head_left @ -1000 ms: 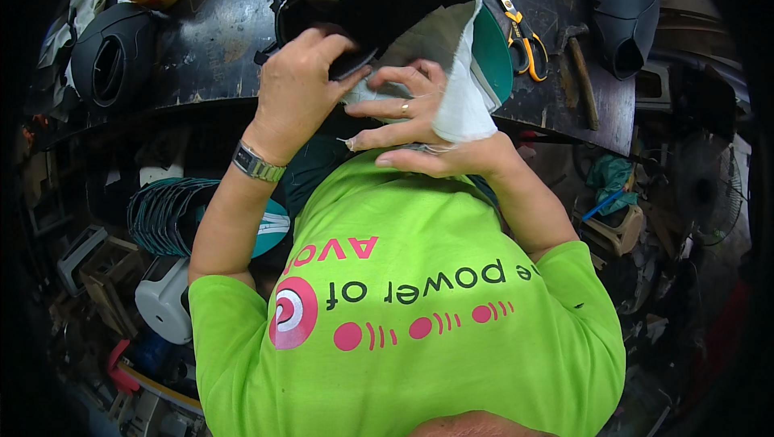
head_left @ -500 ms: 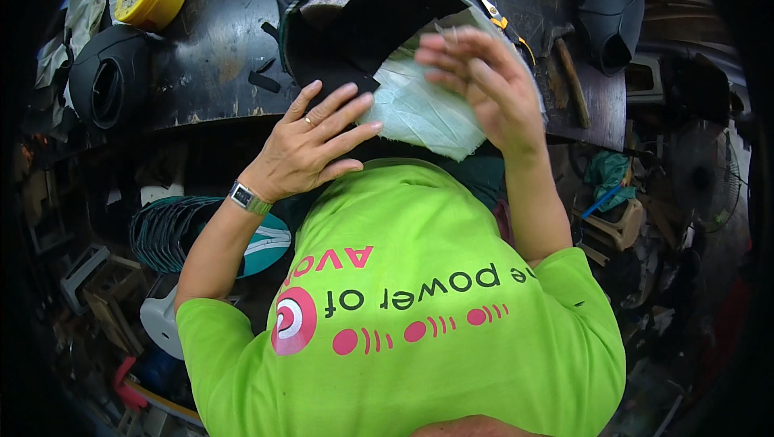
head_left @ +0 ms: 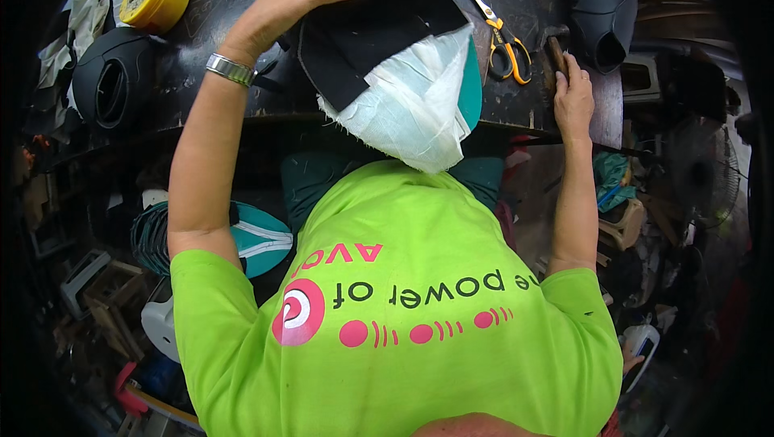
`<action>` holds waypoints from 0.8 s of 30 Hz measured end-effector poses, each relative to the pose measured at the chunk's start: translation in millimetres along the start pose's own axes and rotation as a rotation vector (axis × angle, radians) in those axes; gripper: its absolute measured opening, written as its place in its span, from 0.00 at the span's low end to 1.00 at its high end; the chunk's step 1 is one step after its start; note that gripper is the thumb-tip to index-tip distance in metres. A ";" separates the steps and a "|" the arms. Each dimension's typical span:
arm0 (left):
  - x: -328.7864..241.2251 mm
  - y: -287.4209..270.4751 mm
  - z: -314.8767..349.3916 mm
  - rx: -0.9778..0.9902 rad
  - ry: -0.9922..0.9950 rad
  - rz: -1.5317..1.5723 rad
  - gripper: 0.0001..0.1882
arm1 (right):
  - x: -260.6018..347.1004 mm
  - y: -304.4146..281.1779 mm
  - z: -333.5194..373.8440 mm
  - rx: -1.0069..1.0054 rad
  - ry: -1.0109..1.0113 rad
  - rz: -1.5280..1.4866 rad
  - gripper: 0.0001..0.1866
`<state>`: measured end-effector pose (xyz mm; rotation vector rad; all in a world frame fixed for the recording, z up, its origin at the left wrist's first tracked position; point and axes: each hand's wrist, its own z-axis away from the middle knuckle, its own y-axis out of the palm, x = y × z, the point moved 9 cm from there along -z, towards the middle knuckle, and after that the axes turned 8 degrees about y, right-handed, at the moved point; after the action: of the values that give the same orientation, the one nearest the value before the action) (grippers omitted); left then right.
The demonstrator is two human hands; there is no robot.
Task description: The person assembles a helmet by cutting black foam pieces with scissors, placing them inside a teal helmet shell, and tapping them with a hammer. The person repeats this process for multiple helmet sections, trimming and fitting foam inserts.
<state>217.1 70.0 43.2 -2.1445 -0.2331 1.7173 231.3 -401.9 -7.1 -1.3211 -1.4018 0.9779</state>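
- A dark, scuffed worktable with a glossy, scratched top (head_left: pixel 214 58) spans the upper part of the view, its front edge worn.
- Light glints on that top, while the space below is dim.
- Brown wooden box-like frame (head_left: pixel 117 308) at lower left, near a pale grey plastic stool (head_left: pixel 160 330).
- Tan, box-shaped stool (head_left: pixel 626 226) at right.
- Round wire-caged fan (head_left: pixel 720 187) at far right, in shadow.
- Grey-brown floor (head_left: pixel 534 195), cluttered around its sides.

Black curved fabric shell (head_left: pixel 347 58), teal seen at right.
Frayed cloth (head_left: pixel 411 110) noted off-white; lime-green shirt (head_left: pixel 399 300) printed with pink dots and arcs; steel scissors (head_left: pixel 498 27) handled in orange and black; teal oval panel (head_left: pixel 262 241) striped white.
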 end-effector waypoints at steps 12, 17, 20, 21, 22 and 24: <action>6.7 6.8 13.1 -0.351 0.306 0.012 0.35 | 237.3 -85.7 90.3 0.359 -0.403 -0.801 0.23; 16.3 1.1 23.8 -0.251 0.264 0.045 0.34 | 239.5 -79.5 97.7 0.380 -0.418 -0.954 0.20; 16.1 -4.6 27.7 -0.249 0.334 0.021 0.33 | 241.9 -62.5 95.0 0.373 -0.458 -0.497 0.20; 15.2 -5.2 28.8 -0.246 0.368 -0.002 0.33 | 240.4 -66.4 94.6 0.341 -0.446 -0.539 0.21; 19.4 -6.7 29.9 -0.253 0.340 -0.031 0.33 | 243.4 -65.7 90.5 0.340 -0.456 -0.565 0.22; 28.8 -5.7 32.0 -0.228 0.262 -0.075 0.33 | 255.1 -67.8 88.7 0.349 -0.495 -0.706 0.24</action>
<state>193.6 91.7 13.8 -2.4613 -0.4476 1.4072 135.5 -150.6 65.0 -0.2711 -1.7814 1.0146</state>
